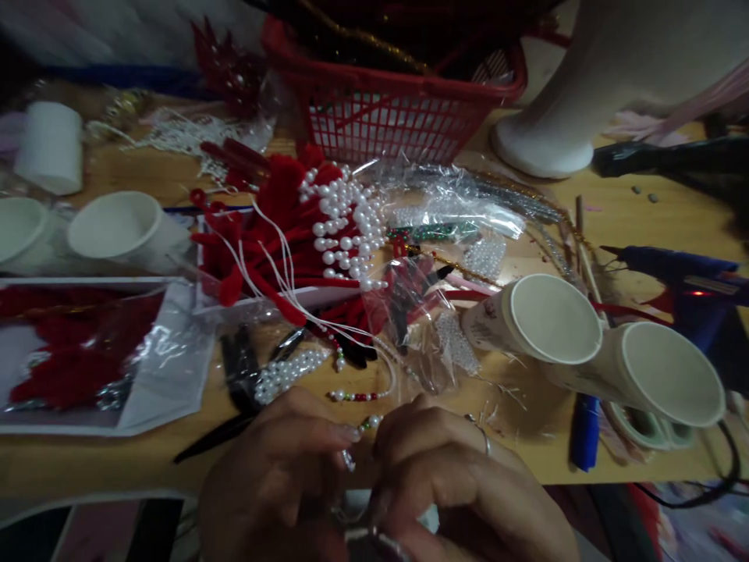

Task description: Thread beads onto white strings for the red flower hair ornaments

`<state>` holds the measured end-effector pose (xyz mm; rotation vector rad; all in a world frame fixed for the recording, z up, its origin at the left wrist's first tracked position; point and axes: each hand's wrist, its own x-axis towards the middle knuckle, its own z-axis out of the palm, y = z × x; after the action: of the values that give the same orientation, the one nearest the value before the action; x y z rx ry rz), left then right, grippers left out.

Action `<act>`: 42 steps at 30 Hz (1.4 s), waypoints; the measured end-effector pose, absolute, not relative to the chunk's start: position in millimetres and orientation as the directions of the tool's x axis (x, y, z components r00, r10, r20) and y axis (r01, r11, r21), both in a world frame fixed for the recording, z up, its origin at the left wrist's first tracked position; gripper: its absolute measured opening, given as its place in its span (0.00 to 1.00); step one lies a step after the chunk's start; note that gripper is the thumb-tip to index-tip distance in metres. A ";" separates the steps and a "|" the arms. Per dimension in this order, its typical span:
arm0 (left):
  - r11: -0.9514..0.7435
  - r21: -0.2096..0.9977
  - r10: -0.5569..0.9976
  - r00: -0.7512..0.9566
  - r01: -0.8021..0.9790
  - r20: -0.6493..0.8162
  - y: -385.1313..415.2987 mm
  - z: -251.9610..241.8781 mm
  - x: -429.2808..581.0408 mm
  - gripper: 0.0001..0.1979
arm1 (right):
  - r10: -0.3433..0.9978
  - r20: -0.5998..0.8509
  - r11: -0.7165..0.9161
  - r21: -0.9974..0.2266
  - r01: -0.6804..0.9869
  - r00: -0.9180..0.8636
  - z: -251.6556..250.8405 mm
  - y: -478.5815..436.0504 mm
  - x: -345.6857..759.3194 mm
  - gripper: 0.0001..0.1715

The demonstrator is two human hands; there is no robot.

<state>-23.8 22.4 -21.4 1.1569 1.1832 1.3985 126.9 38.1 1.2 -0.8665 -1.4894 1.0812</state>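
My left hand (281, 476) and my right hand (462, 484) meet at the bottom centre, near the table's front edge. Both have fingers pinched together around a thin white string of small beads (360, 396), which runs up from my fingertips in a curve across the wood. The beads on it are white, red and green. A ring shows on a finger of my right hand. Just beyond lies a pile of red fuzzy pieces with white pearl beads (345, 226) and loose white cords.
A red mesh basket (403, 117) stands at the back. White paper cups lie tipped at right (550, 316) and left (117, 226). A blue glue gun (684, 273), black pliers (239, 367), clear bead bags (445, 211) and a white mannequin base (544, 144) crowd the wooden table (87, 460).
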 end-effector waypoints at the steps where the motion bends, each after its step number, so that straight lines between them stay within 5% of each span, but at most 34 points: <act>1: -0.103 0.989 0.989 -0.119 -0.104 0.090 23.9 -16.0 -23.3 0.13 | 0.920 0.340 0.343 -0.939 -0.019 -0.196 2.3 39.3 124.9 0.07; 4: -0.073 0.976 0.991 -0.124 -0.203 0.048 23.4 -5.9 -23.6 0.11 | 0.900 0.391 0.404 -0.914 0.034 -0.195 4.4 37.7 123.9 0.03; 8: -0.084 0.949 0.993 -0.105 -0.303 0.055 13.9 -8.3 -24.8 0.03 | 0.874 0.444 0.469 -0.877 0.104 -0.198 4.4 32.2 124.5 0.05; 16: -0.045 0.946 0.995 -0.102 -0.322 0.012 7.9 -7.6 -28.3 0.02 | 0.889 0.439 0.456 -0.872 0.178 -0.127 5.3 20.8 117.7 0.14; 25: -0.304 0.950 0.944 -0.114 0.070 0.310 12.8 1.9 -43.0 0.10 | 0.795 0.560 0.602 -0.683 0.413 -0.232 24.2 26.2 119.5 0.10; 29: -0.389 0.900 0.895 -0.152 0.195 0.420 14.6 19.4 -41.4 0.05 | 0.774 0.589 0.627 -0.663 0.409 -0.232 32.0 28.1 117.5 0.08; 33: -0.263 0.931 0.956 -0.200 -0.254 0.215 15.5 34.0 -41.6 0.05 | 0.805 0.546 0.588 -0.682 0.435 -0.232 33.0 23.3 119.3 0.06; 36: -0.142 0.770 0.990 -0.095 -0.622 0.105 17.0 44.8 -51.8 0.06 | 0.856 0.470 0.515 -0.740 0.434 -0.214 24.1 19.5 125.1 0.05; 42: -0.435 0.620 0.888 -0.423 -0.653 0.178 19.9 58.1 -79.7 0.08 | 0.925 0.353 0.378 -0.828 0.414 -0.139 5.6 14.7 139.0 0.06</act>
<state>-79.7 19.9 58.1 0.6084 0.5778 1.9794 139.0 14.7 5.6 -1.1860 -1.7295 0.7054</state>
